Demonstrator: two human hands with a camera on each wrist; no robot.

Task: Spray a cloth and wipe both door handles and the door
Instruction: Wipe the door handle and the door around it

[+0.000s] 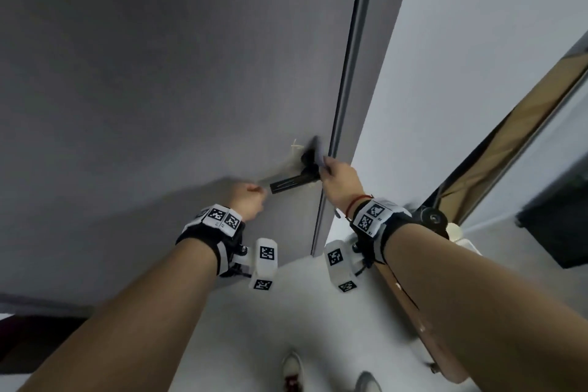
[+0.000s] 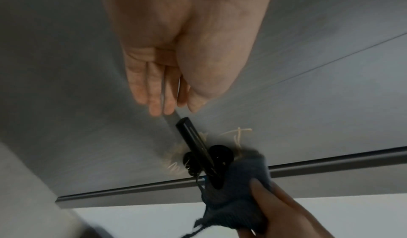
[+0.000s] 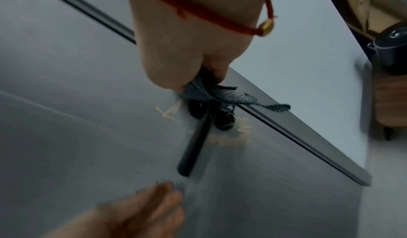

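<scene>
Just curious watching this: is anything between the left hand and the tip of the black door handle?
Nothing: the left wrist view shows only bare grey door between the left hand and the door handle.

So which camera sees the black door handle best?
The left wrist view: the door handle shows whole, from its free tip to the round base, beside the cloth. The right wrist view blurs it, its base under cloth. The head view shows it small and far.

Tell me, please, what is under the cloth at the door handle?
The cloth, held by the right hand, covers the pivot end of the black handle. The lever and round plates show; what lies beneath the cloth is hidden.
</scene>
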